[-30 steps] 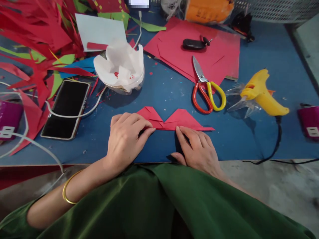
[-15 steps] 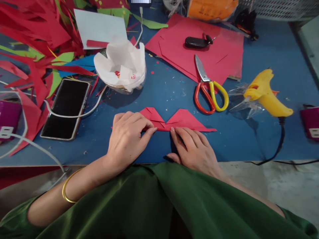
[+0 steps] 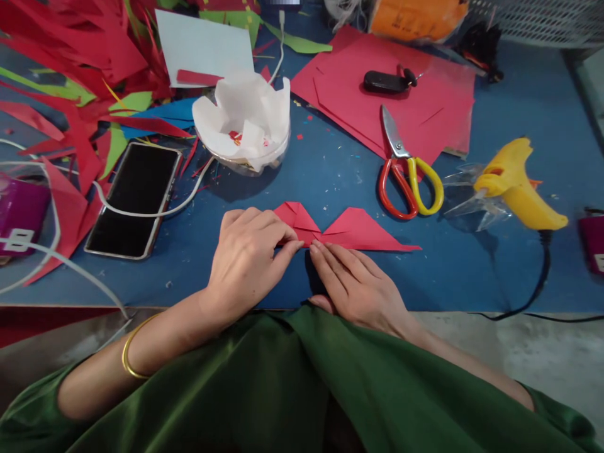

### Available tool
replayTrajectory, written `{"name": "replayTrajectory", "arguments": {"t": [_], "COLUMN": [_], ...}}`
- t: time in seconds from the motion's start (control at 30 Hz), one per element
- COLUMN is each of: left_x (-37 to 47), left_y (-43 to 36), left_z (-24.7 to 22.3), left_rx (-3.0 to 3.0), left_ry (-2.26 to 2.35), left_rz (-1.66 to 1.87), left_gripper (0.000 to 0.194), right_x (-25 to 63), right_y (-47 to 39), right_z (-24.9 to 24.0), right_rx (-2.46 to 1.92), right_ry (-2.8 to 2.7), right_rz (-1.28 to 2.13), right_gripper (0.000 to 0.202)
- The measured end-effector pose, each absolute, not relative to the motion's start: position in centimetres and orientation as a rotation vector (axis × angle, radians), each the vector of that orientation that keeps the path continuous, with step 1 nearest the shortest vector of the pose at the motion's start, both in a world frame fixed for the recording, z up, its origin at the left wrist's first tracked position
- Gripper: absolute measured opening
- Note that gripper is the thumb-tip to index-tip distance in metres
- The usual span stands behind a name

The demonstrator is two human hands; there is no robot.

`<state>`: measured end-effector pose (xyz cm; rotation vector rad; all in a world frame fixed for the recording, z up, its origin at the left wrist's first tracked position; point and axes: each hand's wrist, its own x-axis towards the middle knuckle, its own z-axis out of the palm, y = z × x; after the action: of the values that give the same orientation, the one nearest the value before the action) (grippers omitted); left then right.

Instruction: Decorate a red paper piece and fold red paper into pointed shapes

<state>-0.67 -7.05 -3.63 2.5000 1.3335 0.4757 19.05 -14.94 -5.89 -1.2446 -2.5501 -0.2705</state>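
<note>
A folded piece of red paper [image 3: 356,229] lies on the blue table in front of me, with two raised points and a narrow folded lower edge. My left hand [image 3: 248,255] covers its left part and pinches the lower edge between thumb and index finger. Beside it, my right hand [image 3: 361,280] has its fingers stretched out, their tips pressing on the lower edge near the middle. The right thumb is tucked back toward the table's front edge. The far left end of the paper is hidden under my left hand.
Scissors [image 3: 400,160] lie partly on stacked red sheets [image 3: 344,94], near a black key fob [image 3: 384,82]. To the right is a yellow glue gun [image 3: 519,182] with a cord. A paper-lined bowl [image 3: 245,126], a phone [image 3: 134,201], a white cable [image 3: 136,214] and scraps [image 3: 89,50] occupy the left.
My right hand has slid left along the paper's lower edge, closer to my left hand. My left hand keeps its pinch. The whole view has shifted slightly.
</note>
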Motion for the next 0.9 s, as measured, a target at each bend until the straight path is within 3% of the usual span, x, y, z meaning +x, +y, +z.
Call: {"name": "replayTrajectory", "arguments": {"t": [0.9], "left_x": [-2.2], "left_y": [-5.7], "left_z": [-2.9], "left_rx": [2.443], "left_ry": [1.363], "left_rz": [0.346], "left_gripper": [0.018], "right_x": [19.6], "right_y": [-12.9], "right_z": [-4.6], "right_rx": [-1.029], "right_ry": [-2.778], "right_rz": [-0.147], "right_gripper": [0.06]}}
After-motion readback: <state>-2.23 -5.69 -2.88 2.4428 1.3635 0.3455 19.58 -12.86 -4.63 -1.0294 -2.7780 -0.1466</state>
